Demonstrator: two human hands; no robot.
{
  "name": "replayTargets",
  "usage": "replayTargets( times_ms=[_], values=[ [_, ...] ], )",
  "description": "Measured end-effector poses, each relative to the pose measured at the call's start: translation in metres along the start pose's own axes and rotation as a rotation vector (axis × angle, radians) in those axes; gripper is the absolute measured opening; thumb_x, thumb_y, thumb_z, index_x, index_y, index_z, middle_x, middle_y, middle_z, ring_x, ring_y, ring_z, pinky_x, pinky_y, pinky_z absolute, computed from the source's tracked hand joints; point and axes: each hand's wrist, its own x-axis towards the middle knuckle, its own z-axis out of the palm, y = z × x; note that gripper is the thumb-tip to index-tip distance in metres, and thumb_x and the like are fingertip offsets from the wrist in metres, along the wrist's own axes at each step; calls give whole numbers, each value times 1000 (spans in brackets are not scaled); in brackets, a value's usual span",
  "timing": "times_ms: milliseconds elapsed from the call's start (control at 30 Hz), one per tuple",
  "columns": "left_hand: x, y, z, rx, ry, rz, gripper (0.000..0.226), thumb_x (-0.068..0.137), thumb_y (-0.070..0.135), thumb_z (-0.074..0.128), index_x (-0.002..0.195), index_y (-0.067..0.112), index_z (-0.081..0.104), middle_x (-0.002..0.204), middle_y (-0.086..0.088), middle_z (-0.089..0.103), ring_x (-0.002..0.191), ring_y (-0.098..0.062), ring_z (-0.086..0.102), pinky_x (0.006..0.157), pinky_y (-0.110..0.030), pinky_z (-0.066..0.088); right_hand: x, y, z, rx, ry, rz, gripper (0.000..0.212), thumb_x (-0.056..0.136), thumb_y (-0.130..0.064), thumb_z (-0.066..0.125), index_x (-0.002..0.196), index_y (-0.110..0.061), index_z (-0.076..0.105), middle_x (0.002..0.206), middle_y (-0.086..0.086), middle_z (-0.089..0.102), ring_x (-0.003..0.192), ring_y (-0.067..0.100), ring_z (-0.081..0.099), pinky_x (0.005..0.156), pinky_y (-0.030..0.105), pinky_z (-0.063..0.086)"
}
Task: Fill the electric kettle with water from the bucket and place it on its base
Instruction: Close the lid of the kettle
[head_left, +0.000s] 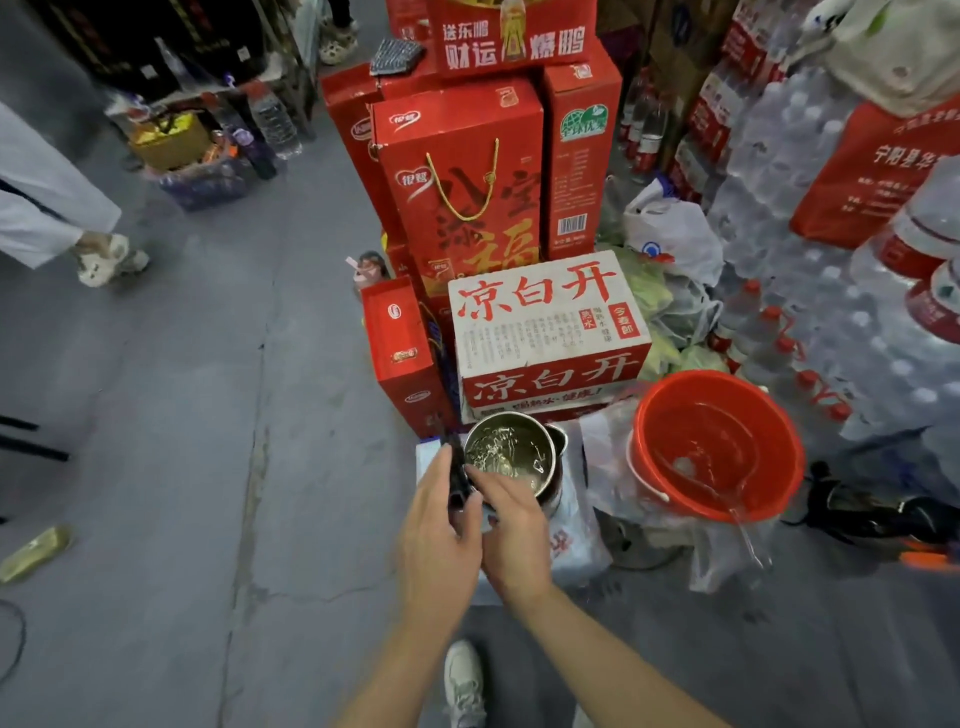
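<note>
Both hands close on the electric kettle's black handle (458, 475) at lower centre: left hand (436, 540) wrapped around it, right hand (511, 525) at the rim. The kettle (511, 452), open-topped, holds water. The red bucket (719, 441) sits just right. Filling looks done; seating it on its base, unseen here, likely comes next.
</note>
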Motion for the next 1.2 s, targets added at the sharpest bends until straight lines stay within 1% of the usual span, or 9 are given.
replayTargets(
  times_ms=[167, 267, 367, 567, 733, 800, 900, 1067, 1200],
  values=[
    [17, -11, 0, 5, -156, 175, 51, 96, 45, 43, 144, 28, 44, 140, 20, 46, 124, -9, 55, 102, -28, 46, 12, -12, 8, 245, 210, 375, 30, 91, -12, 72, 118, -25, 77, 99, -5, 79, 93, 14, 74, 88, 38, 60],
    [35, -36, 3, 102, -229, 298, 56, 95, 50, 34, 145, 25, 44, 147, 8, 49, 128, -13, 53, 103, -30, 45, 19, -3, 1, 204, 367, 554, 45, 90, -6, 74, 133, -22, 70, 93, -4, 74, 83, 10, 70, 84, 13, 54],
    [54, -64, 8, 203, -297, 322, 56, 96, 42, 43, 149, 23, 38, 151, 3, 46, 133, -16, 49, 104, -32, 45, 22, 16, -1, 47, 425, 582, 43, 90, -5, 75, 132, -15, 70, 92, 4, 71, 73, 11, 62, 74, 6, 45],
    [82, -106, 26, 345, -434, 389, 62, 94, 31, 58, 149, 13, 37, 150, -6, 47, 132, -25, 51, 104, -37, 44, 28, 47, 15, -69, 482, 629, 32, 87, -7, 79, 119, -5, 77, 109, 16, 74, 95, 37, 71, 89, 44, 56],
    [85, -132, 40, 321, -425, 354, 58, 98, 39, 46, 150, 16, 35, 148, -5, 49, 129, -25, 53, 102, -38, 47, 26, 59, 16, -83, 513, 572, 28, 84, -4, 81, 112, -4, 80, 100, 15, 69, 89, 36, 68, 78, 16, 45],
    [81, -139, 43, 273, -416, 328, 63, 98, 54, 28, 150, 20, 36, 147, -2, 50, 129, -22, 53, 103, -37, 46, 23, 65, 17, -33, 515, 558, 29, 85, -6, 81, 114, -6, 79, 102, 12, 69, 90, 35, 68, 81, 22, 53],
    [78, -148, 46, 82, -381, 218, 74, 90, 72, 21, 145, 28, 43, 140, 4, 55, 125, -14, 52, 101, -33, 46, 15, 78, 21, 51, 497, 577, 39, 89, -17, 79, 127, -13, 74, 124, 9, 68, 116, 30, 64, 100, 48, 54],
    [75, -158, 57, -268, -292, 1, 35, 83, 62, 57, 117, 59, 50, 118, 21, 62, 109, -4, 58, 92, -23, 46, 3, 113, 26, 408, 360, 641, 61, 91, -63, 53, 142, -32, 60, 148, -11, 58, 141, 10, 49, 120, 46, 38],
    [78, -164, 73, -595, -239, -153, 28, 62, 52, 65, 90, 47, 65, 91, 13, 70, 89, -18, 63, 78, -26, 50, 7, 151, 39, 595, 288, 647, 89, 78, -88, 48, 145, -31, 59, 148, -6, 61, 143, 17, 51, 120, 53, 37]
  ],
)
